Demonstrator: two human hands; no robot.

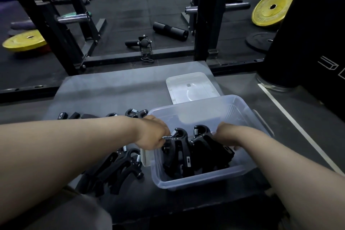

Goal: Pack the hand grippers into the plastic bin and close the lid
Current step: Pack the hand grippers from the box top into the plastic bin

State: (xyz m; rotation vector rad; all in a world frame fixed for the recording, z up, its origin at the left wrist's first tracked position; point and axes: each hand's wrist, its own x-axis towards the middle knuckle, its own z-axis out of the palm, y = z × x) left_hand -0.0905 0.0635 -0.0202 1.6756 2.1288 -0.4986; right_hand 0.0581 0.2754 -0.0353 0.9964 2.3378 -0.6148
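Left forearm (74,145) crosses loose hand grippers (119,170) beside bin (205,179); lid (192,87) lies behind.

Left hand (151,133), right hand (226,134) and forearms (74,145) are bare; plain grey cloth (71,213) shows at the frame's lower left.

Black hand grippers (179,153), clear bin (205,179), yellow weight plates (268,8)
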